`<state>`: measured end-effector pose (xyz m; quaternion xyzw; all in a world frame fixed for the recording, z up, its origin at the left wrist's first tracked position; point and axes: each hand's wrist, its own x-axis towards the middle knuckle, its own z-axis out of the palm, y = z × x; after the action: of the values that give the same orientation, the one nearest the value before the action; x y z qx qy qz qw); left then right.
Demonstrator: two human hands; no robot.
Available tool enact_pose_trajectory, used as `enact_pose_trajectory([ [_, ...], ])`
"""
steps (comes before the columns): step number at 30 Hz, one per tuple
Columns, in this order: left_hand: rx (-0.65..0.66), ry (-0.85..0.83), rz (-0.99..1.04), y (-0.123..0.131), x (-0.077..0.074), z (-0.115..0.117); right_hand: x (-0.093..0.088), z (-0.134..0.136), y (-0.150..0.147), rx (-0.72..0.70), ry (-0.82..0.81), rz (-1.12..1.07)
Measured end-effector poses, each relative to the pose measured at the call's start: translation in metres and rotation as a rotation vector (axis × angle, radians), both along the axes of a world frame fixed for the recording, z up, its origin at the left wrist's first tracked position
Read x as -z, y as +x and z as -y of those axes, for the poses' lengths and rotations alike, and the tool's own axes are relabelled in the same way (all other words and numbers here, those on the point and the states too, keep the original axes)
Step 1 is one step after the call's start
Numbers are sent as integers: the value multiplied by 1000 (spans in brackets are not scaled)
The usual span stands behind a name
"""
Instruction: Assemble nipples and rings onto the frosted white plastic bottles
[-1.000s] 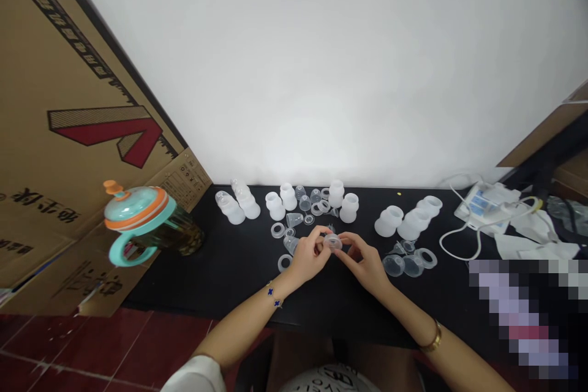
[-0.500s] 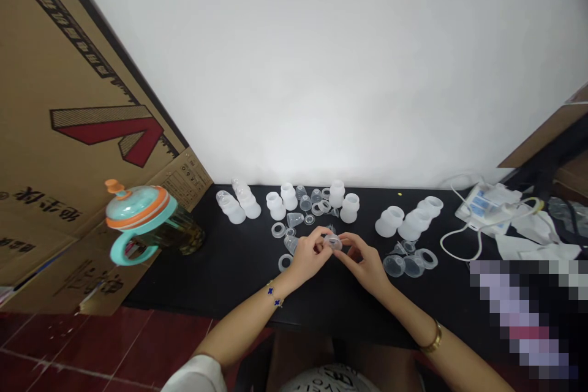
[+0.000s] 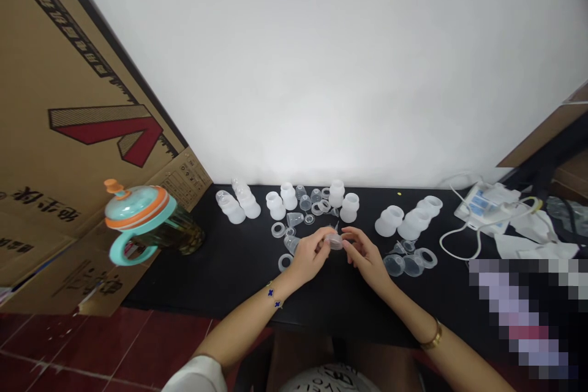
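Observation:
A translucent bottle collar ring (image 3: 335,241) with a thin pointed part sticking up behind it is pinched in my left hand (image 3: 311,253), just above the black table. My right hand (image 3: 365,257) is beside the ring's right edge, fingers loosely bent and thumb and forefinger apart. Whether its thumb tip touches the rim I cannot tell. Near my left hand lie a loose ring (image 3: 285,262), a clear cap (image 3: 294,219) and several small nipples and rings. Right of my right hand rest clear domed caps (image 3: 394,265) and another ring (image 3: 427,258).
Open white bottles (image 3: 275,206) stand along the wall, more (image 3: 389,221) to the right. Capped bottles (image 3: 230,207) stand left. A large teal-lidded jug (image 3: 151,220) sits by a cardboard box (image 3: 82,135). A power strip with white cables (image 3: 487,205) and papers (image 3: 537,248) lie right.
My right hand's fingers have moved slightly right and loosened from the ring. The ring has tipped a little in my left hand, which keeps its hold.

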<state>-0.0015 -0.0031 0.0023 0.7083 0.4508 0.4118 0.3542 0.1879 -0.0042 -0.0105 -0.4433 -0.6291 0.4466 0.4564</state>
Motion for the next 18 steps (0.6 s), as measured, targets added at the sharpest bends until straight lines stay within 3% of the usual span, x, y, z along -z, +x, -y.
enact_pose_trajectory([
  [11,114,-40,202,0,-6,0,-6,1,-2,-32,-14,84],
  [18,140,-315,544,5,2,-10,-6,1,-1,40,103,146],
])
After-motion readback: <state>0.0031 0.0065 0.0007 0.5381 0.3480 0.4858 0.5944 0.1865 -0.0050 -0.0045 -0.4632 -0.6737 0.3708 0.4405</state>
